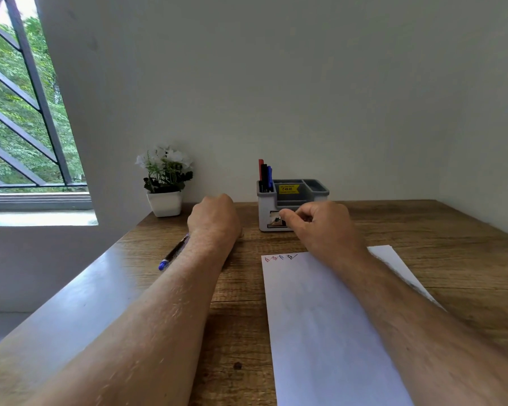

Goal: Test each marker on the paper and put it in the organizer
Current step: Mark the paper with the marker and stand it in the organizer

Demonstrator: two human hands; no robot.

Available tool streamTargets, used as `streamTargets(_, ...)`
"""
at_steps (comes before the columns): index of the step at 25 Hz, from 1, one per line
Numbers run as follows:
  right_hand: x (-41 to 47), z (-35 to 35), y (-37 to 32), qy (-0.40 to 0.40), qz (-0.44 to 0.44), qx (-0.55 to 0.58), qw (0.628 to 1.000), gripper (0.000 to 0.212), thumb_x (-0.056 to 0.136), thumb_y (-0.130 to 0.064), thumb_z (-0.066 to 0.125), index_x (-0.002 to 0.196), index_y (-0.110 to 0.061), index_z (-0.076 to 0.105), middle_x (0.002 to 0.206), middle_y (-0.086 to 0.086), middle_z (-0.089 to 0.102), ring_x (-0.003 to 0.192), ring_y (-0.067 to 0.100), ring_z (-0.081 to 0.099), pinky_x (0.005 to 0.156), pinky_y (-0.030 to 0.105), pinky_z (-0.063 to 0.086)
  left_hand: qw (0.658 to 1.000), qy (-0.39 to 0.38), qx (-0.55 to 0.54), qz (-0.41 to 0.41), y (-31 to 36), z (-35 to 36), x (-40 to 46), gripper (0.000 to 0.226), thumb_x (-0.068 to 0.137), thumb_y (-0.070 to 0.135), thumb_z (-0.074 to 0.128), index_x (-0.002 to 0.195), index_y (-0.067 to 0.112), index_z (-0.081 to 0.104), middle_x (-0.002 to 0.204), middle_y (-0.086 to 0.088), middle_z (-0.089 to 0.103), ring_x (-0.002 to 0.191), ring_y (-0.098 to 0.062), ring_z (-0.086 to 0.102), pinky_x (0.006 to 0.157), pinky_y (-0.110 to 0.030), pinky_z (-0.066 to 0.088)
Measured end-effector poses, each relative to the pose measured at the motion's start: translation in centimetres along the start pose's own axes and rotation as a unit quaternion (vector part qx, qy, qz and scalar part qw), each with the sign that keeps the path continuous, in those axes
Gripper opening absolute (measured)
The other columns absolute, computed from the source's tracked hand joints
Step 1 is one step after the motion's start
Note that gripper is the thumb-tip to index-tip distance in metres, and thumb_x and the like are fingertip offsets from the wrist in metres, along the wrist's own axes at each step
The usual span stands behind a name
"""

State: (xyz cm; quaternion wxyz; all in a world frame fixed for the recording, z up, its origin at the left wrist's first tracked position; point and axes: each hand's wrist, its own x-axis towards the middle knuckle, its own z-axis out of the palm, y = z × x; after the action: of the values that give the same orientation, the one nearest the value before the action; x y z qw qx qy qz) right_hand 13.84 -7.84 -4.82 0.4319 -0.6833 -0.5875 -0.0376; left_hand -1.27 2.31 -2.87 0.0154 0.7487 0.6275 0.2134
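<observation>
Grey plastic organizer [294, 200] at the back of the wooden counter [423, 230], against the wall. Three markers upright in its tall left compartment: red marker [260, 169], black marker [264, 177], blue marker [269, 177]. Other compartments apparently empty.

Paper [329, 332] flat near the front edge, with four small test scribbles [280, 257] in red, black and blue along its top-left edge. Probably one mark per pen tried.

One blue-capped marker [173, 253] lying on the counter left of the paper, partly hidden under the left forearm. Judged next in line, not yet filed.

Left hand [213, 219] resting on the counter with fingers curled under; cannot tell whether holding anything. Right hand [320, 227] fingers curled, tips pinched together just in front of the organizer's low front; contents of the pinch too small to tell.

Potted white flowers [165, 183] left of the organizer.
</observation>
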Motion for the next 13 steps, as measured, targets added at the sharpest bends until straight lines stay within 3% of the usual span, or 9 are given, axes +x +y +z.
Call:
streamTargets(4, 0.0, 0.0, 0.0, 0.001, 0.000, -0.002, 1.000, 0.036, 0.093, -0.047, 0.059, 0.090, -0.014, 0.075, 0.079, -0.006, 0.066, 0.059, -0.004, 0.052, 0.051, 0.007, 0.031, 1.000, -0.009, -0.004, -0.007, 0.2, 0.2, 0.0, 0.027, 0.085, 0.024, 0.071, 0.108, 0.012, 0.063, 0.104, -0.012, 0.066, 0.093, -0.030, 0.064, 0.073, -0.039, 0.054)
streamTargets(7, 0.0, 0.0, 0.0, 0.000, -0.002, 0.000, 1.000, 0.036, 0.093, -0.046, 0.060, 0.092, -0.013, 0.076, 0.089, -0.001, 0.073, 0.063, -0.003, 0.054, 0.053, 0.009, 0.036, 1.000, -0.021, -0.003, -0.009, 0.4, 0.3, -0.1, 0.030, 0.084, 0.029, 0.074, 0.107, 0.013, 0.063, 0.102, -0.011, 0.066, 0.087, -0.026, 0.062, 0.073, -0.039, 0.054)
streamTargets(13, -0.2, -0.1, 0.0, -0.007, 0.002, 0.009, 1.000, 0.037, 0.093, -0.046, 0.060, 0.093, -0.013, 0.076, 0.090, 0.001, 0.074, 0.067, 0.001, 0.059, 0.055, 0.013, 0.042, 1.000, 0.000, -0.017, 0.005, 1.1, 0.4, -0.5, 0.019, 0.087, 0.027, 0.069, 0.099, 0.015, 0.061, 0.094, -0.009, 0.063, 0.084, -0.026, 0.062, 0.074, -0.039, 0.056)
